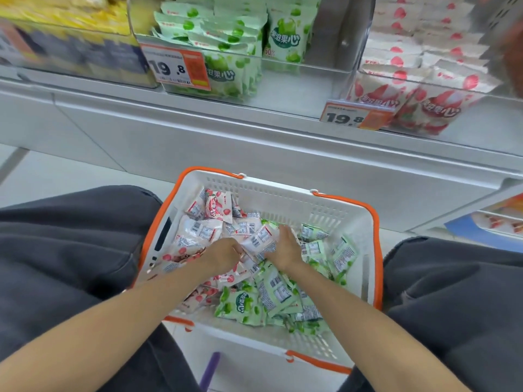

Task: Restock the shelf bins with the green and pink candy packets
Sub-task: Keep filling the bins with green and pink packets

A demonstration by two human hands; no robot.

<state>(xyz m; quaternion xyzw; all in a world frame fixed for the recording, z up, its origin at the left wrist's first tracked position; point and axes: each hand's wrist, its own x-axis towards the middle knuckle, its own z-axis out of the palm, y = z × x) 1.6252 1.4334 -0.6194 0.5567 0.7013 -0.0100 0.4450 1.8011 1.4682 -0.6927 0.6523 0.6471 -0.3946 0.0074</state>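
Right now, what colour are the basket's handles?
Orange handles on a white basket, seen in the head view.

Dark charcoal trousers (65, 250), loose soft matte fabric, broad folds across both thighs. Two forearms (135, 315) bare up to frame edge.
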